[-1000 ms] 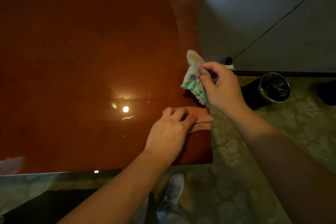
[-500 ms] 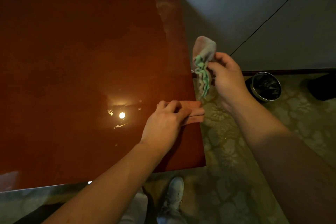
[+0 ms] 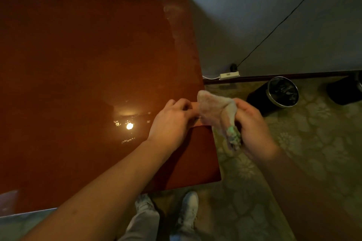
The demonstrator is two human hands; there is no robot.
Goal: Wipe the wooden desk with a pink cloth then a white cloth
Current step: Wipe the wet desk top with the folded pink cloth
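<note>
The wooden desk (image 3: 78,84) is shiny and dark red. Everything here is told from the desk.

The left hand (image 3: 172,121) is on top of the desk, close to its right edge. Its fingers are bent down and curled onto the pink cloth (image 3: 194,106) and seem to hold it there. Only a small bit of the pink cloth shows past the fingers, so I cannot tell how it is folded.

The right hand (image 3: 252,129) is just off the right edge of the desk, up in the air. Its fingers are closed tight around the white cloth (image 3: 213,109). One floppy corner sticks up and leans over the desk edge. A green frilly bit hangs down by the palm.

Both cloths look soft and light. They will bend and bunch up, and they will not break. I think a cloth wipes best when it is flat under the whole hand, held in the middle. The desk top looks smooth, so a cloth should slide easily. It could slip off the right edge, because it is so near.
</note>
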